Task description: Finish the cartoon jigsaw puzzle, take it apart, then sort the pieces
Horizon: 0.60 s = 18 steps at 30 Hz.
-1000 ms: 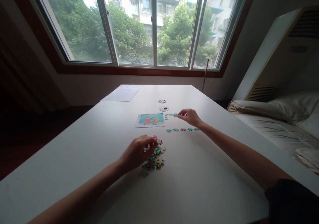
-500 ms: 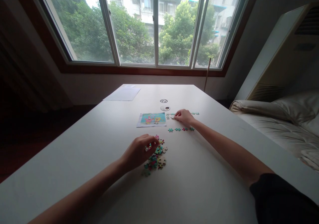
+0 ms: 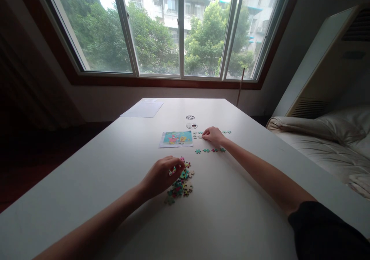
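Right hand (image 3: 213, 135) had left the far row (image 3: 229, 132) and pinched a piece (image 3: 200, 137) right of the picture (image 3: 177, 139) | second row (image 3: 194, 136) apparently was growing | left hand (image 3: 162, 174) curled at heap (image 3: 179, 187), hold unclear

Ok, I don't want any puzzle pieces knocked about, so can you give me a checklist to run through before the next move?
1. Right hand at a pale piece: ok.
2. That piece free of the right hand's grip: cannot tell; pinching and touching look alike here.
3. Left hand clear of the loose pile: not ok; it covers part of it in this view.
4. Far row fully visible: not ok; the right hand hides its middle.
5. Picture sheet uncovered: ok.
6. Left hand holding nothing: cannot tell; colours show through its curled fingers.
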Available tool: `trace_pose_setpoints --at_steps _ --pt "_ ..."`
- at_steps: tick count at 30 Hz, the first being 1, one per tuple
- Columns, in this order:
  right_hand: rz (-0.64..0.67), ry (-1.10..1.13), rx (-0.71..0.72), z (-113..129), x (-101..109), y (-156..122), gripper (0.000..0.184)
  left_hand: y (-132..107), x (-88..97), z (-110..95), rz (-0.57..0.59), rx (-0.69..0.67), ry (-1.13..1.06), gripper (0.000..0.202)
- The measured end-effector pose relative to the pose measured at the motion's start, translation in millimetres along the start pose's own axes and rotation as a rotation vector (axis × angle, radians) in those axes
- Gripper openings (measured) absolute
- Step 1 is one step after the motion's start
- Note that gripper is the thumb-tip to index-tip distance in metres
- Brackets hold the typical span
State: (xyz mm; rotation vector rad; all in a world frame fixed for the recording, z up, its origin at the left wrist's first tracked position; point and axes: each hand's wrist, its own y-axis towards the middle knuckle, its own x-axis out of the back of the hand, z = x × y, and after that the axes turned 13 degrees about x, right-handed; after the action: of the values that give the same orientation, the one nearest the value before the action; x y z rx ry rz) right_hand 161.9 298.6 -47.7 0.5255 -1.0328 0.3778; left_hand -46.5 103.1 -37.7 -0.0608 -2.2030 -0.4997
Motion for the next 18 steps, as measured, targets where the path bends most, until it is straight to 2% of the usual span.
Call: trace_pose_setpoints --at_steps 10,15,18 --pt "-0.059 -0.028 0.018 5.5 1.1 -5.5 0.015 0.4 0.0 3.1 0.028 0.019 0.011 0.013" --pt "-0.161 -0.037 0.081 24.8 4.1 -22.3 0.019 2.8 6.9 6.7 0.118 0.028 0.048 0.012" --pt "-0.163 -0.002 0.176 43.0 1.8 -43.9 0.016 5.5 14.4 7.9 0.186 0.027 0.076 0.012"
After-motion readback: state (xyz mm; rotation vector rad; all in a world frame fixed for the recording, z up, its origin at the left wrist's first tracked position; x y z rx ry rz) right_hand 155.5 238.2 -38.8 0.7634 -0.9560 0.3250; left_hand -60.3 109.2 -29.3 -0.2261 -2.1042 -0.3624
